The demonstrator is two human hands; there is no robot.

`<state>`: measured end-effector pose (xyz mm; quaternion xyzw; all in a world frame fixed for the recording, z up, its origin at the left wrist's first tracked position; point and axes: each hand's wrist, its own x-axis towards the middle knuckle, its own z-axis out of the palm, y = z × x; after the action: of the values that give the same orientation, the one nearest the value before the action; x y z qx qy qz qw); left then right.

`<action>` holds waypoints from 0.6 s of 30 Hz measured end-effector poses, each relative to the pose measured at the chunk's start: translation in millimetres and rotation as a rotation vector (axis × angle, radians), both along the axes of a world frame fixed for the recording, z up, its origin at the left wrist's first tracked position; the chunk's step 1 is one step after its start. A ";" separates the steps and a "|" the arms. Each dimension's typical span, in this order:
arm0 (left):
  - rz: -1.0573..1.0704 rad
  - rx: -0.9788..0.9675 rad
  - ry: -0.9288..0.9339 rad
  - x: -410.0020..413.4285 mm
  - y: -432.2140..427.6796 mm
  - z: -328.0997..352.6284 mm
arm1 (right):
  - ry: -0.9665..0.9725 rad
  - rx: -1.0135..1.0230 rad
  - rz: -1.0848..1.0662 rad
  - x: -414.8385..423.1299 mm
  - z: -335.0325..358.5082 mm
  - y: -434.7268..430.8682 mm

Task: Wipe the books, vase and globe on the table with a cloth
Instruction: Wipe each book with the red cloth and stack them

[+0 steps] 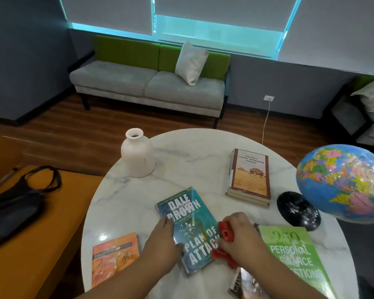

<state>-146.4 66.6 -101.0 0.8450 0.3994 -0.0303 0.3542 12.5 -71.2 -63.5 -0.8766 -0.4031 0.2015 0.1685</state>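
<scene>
Pinning teal book (192, 225) on table (192, 160) w/ L hand (163, 240) laid flat, fingers near straight, on its left edge, prob. to stop sliding, and pressing red cloth (226, 233), bunched in curled R hand (244, 236), onto cover's right side; vase (137, 154) far-left, globe (343, 182) at right rim, both apart.

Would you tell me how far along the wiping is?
Nothing shows as finished. In hand: the right hand grips the red cloth at the teal book, which the left hand steadies. Left, seemingly: the vase, the globe, the orange book, the green book and the stacked books.
</scene>
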 end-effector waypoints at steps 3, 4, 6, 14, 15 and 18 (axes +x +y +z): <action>-0.129 0.059 0.159 1.7 8.3 -13.7 | -0.027 -0.067 0.166 -25.4 -27.6 -5.9; -0.169 0.118 0.196 2.7 9.8 -16.6 | -0.052 -0.104 0.215 -29.0 -33.6 -8.2; -0.242 0.283 0.255 7.5 13.9 -19.7 | -0.086 -0.124 0.244 -24.4 -38.5 -9.3; -0.326 0.351 0.353 16.3 21.4 -23.8 | -0.012 -0.073 0.330 -14.0 -38.7 -4.3; -0.328 0.354 0.357 16.8 22.1 -23.6 | 0.022 -0.019 0.290 -11.7 -38.6 -3.6; -0.338 0.361 0.371 18.7 21.9 -20.7 | -0.067 -0.055 0.340 -12.0 -43.2 1.0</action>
<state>-127.7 88.5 -121.7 0.9289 0.3098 -0.1713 0.1090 0.5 -70.2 -106.7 -0.8064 -0.5451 0.2089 0.0945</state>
